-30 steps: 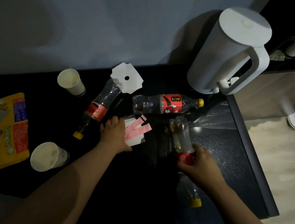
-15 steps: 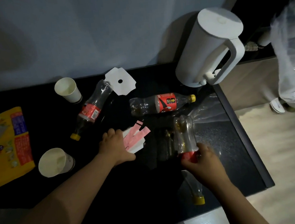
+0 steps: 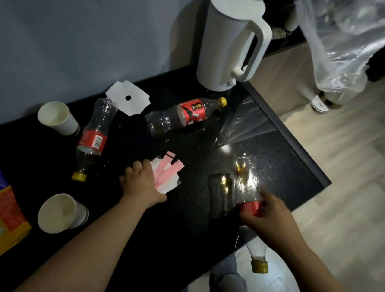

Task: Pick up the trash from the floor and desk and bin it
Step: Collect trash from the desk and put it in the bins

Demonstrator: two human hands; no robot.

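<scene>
Two hands split the work: the left hand (image 3: 143, 184) presses close-set fingers on pink paper scraps (image 3: 169, 171), likely to gather them, while the right hand (image 3: 268, 216) curls its fingers round a bottle (image 3: 246, 187) by its red label near the desk (image 3: 285, 158) edge, seemingly for binning

Dim indoor scene, viewed from above through a wide-angle lens. The black desk (image 3: 273, 160) swallows most of the light, but a bright glare spot shines on its glossy top and on the clear bottle (image 3: 244, 183) gripped by the right hand (image 3: 268, 216). The white kettle (image 3: 227, 42) casts a soft shadow on the grey wall (image 3: 52, 41) to its left. The pale floor (image 3: 359, 173) is the brightest area. Edges bend and darken, and the plastic bag (image 3: 345, 17) at top right is smeared by motion blur.
</scene>
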